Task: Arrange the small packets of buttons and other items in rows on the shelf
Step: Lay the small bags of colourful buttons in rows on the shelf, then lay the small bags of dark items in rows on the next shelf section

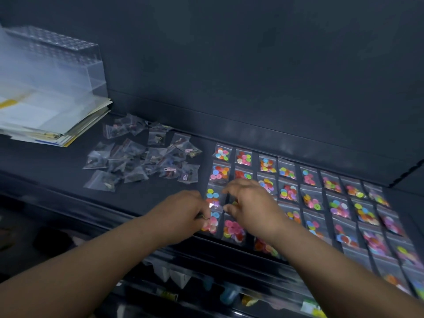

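Clear packets of coloured buttons [309, 198] lie in neat rows across the right half of the dark shelf [160, 193]. A loose heap of packets with dark small items [142, 157] lies to the left of the rows. My left hand [183, 212] is at the rows' left end, its fingertips pinching the edge of a pink button packet [212, 223] near the shelf's front. My right hand [250, 203] hovers over the second column with fingers spread and loosely bent, covering a packet beneath it. Whether it touches that packet is hidden.
A stack of papers [46, 120] lies at the far left with a clear plastic box [64, 60] on it. The dark back wall [252, 76] rises behind the shelf. Below the front edge, a lower shelf [206, 290] holds more small goods.
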A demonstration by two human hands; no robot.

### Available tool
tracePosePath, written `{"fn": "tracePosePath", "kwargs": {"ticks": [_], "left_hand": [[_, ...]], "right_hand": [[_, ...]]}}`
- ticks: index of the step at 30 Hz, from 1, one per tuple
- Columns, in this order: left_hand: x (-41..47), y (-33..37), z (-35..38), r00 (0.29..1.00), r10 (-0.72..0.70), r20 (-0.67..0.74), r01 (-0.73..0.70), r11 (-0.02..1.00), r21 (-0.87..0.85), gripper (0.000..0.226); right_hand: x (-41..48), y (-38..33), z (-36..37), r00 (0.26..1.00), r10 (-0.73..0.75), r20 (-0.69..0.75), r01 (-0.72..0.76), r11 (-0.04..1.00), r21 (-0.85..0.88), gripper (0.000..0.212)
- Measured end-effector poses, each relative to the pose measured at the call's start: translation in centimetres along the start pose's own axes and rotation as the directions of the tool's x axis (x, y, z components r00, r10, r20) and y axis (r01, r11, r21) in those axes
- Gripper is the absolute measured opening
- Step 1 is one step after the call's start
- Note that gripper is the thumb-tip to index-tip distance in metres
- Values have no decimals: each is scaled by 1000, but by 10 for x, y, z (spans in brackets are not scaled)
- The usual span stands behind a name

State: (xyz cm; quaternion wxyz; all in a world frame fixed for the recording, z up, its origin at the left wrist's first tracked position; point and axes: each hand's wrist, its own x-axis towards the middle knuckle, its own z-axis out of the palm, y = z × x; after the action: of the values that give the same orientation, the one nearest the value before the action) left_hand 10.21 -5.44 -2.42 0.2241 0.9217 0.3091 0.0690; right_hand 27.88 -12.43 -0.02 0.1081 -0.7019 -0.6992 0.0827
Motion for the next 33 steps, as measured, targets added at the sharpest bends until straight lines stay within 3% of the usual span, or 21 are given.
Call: {"fn": "tracePosePath", "kwargs": {"ticks": [4,10,18,21,26,33], "left_hand": [[-1,-11,-15,990,-55,-131,54,998,-12,22],[-10,-50,-69,901,-257,-350,286,958,33,35],[-23,-122,-105,841,-475,-260,517,847,124,37],[-19,-140,-110,842,-488,-230,522,844,122,38],[-7,-168,-117,882,-456,-117,470,872,141,39],[5,-187,-121,918,-397,13,395,917,62,14]], "right_hand": [[13,-12,-1,1000,-14,-17,15,999,37,44],[49,-52,-1,999,-39,-28,42,992,120,42],[105,-101,20,994,96,58,-109,955,275,25],[122,-118,31,985,138,102,-164,932,323,20],[147,-139,44,979,154,131,-183,953,243,23],[165,-150,53,956,130,263,-167,978,123,43]]}}
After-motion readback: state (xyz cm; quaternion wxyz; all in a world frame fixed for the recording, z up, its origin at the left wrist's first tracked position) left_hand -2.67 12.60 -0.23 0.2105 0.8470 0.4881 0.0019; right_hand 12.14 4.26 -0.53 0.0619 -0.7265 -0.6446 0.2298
